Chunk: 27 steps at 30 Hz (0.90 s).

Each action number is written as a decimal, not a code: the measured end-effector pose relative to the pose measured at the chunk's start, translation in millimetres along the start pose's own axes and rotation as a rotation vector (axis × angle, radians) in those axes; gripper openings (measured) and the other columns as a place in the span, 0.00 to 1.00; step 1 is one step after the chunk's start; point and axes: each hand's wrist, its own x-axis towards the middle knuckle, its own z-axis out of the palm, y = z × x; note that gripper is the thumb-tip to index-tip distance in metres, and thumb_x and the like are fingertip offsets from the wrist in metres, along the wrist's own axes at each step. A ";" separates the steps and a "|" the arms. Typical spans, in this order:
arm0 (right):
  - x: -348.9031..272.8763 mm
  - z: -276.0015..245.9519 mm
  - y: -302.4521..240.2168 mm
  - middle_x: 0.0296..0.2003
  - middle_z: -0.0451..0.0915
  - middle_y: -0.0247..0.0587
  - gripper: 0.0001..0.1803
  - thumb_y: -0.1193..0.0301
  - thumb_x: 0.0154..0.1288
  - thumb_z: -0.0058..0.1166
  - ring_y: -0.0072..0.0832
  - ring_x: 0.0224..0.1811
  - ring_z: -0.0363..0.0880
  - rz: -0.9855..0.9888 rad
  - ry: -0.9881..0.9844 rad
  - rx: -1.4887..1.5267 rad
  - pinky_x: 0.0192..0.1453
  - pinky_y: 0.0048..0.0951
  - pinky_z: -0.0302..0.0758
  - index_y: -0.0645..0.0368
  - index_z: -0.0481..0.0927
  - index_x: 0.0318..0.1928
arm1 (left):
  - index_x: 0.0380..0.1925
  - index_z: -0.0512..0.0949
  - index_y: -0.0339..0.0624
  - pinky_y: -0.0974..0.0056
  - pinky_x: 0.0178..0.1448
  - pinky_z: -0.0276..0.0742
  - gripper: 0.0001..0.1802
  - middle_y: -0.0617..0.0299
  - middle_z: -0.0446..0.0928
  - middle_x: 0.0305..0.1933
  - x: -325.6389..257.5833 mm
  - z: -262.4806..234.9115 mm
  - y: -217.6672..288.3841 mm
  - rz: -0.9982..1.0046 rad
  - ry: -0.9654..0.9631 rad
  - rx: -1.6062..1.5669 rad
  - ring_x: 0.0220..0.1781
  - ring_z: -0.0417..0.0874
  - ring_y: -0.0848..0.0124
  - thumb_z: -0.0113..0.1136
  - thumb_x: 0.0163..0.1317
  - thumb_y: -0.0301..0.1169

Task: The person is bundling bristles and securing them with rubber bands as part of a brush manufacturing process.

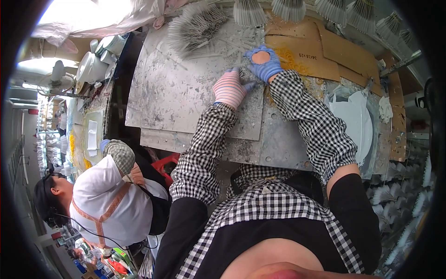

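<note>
My left hand (229, 88), in a pink-and-white striped glove, rests on the grey metal sheet (186, 93), its fingers curled around a small bunch of thin grey stems. My right hand (263, 63), in a blue glove worn through at the back, sits just to its right and pinches the same bunch of stems (244, 74) between the two hands. Both forearms wear black-and-white checked sleeves. A loose heap of the same grey stems (195, 28) lies on the sheet beyond my left hand.
Fan-shaped grey bundles (288, 9) line the far edge. Brown cardboard (320, 51) covers the table's right side, beside a white plastic bag (355, 121). A co-worker in a white top (111, 200) sits at my left. White pots (93, 65) stand on the left bench.
</note>
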 end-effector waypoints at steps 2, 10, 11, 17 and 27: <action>-1.8 3.9 -5.5 0.57 0.82 0.40 0.22 0.58 0.64 0.58 0.40 0.59 0.76 -0.046 0.016 -0.061 0.66 0.41 0.73 0.46 0.81 0.58 | 0.53 0.78 0.40 0.51 0.54 0.81 0.34 0.47 0.85 0.48 -1.3 1.2 0.4 0.029 0.022 0.051 0.50 0.86 0.52 0.70 0.57 0.54; -23.0 16.3 -43.6 0.38 0.86 0.47 0.08 0.70 0.58 0.55 0.42 0.43 0.85 -0.495 0.202 0.011 0.50 0.42 0.81 0.56 0.87 0.34 | 0.48 0.79 0.42 0.50 0.52 0.82 0.24 0.48 0.84 0.45 -53.4 -30.0 -50.0 -0.104 -0.185 0.294 0.50 0.85 0.51 0.68 0.58 0.46; -26.4 15.6 -47.0 0.38 0.86 0.47 0.09 0.69 0.58 0.55 0.42 0.43 0.85 -0.438 0.210 -0.019 0.50 0.42 0.81 0.56 0.87 0.35 | 0.47 0.79 0.42 0.50 0.52 0.82 0.23 0.48 0.84 0.45 -61.3 -32.1 -55.9 -0.135 -0.227 0.370 0.49 0.85 0.50 0.68 0.58 0.45; -50.9 -8.4 -43.1 0.36 0.83 0.48 0.17 0.58 0.64 0.55 0.45 0.43 0.83 -0.166 0.119 0.192 0.53 0.43 0.78 0.57 0.78 0.47 | 0.47 0.78 0.40 0.49 0.50 0.83 0.23 0.46 0.82 0.47 -99.4 -20.8 -108.9 -0.036 -0.096 0.375 0.47 0.85 0.50 0.70 0.57 0.42; -152.4 -27.2 -66.9 0.36 0.87 0.46 0.22 0.56 0.71 0.50 0.38 0.39 0.86 0.180 -0.129 1.308 0.49 0.37 0.80 0.62 0.77 0.53 | 0.51 0.77 0.38 0.67 0.32 0.72 0.15 0.68 0.73 0.32 -103.6 1.7 -72.5 -0.275 -0.034 -1.788 0.29 0.74 0.74 0.61 0.70 0.34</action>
